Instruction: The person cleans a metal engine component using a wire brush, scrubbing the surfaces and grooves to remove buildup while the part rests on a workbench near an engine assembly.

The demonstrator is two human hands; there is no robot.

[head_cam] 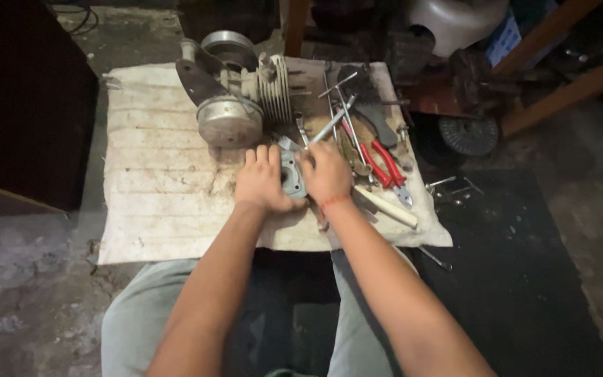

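Observation:
My left hand point(262, 180) grips a small grey metal engine part point(292, 176) and holds it down on a dirty white cloth point(155, 174). Against that part from the right, my right hand point(325, 171) is closed on a slim metal tool point(331, 126) whose shaft points up and away. Just beyond both hands lies a small engine point(235, 94) with cooling fins and round covers.
Right of my hands lie red-handled pliers point(383, 163), a wooden-handled tool point(386, 207) and several metal tools. The cloth lies on a rough floor. A black mat point(518, 279) covers the floor at right. A dark cabinet point(22, 105) stands left. My knees show below.

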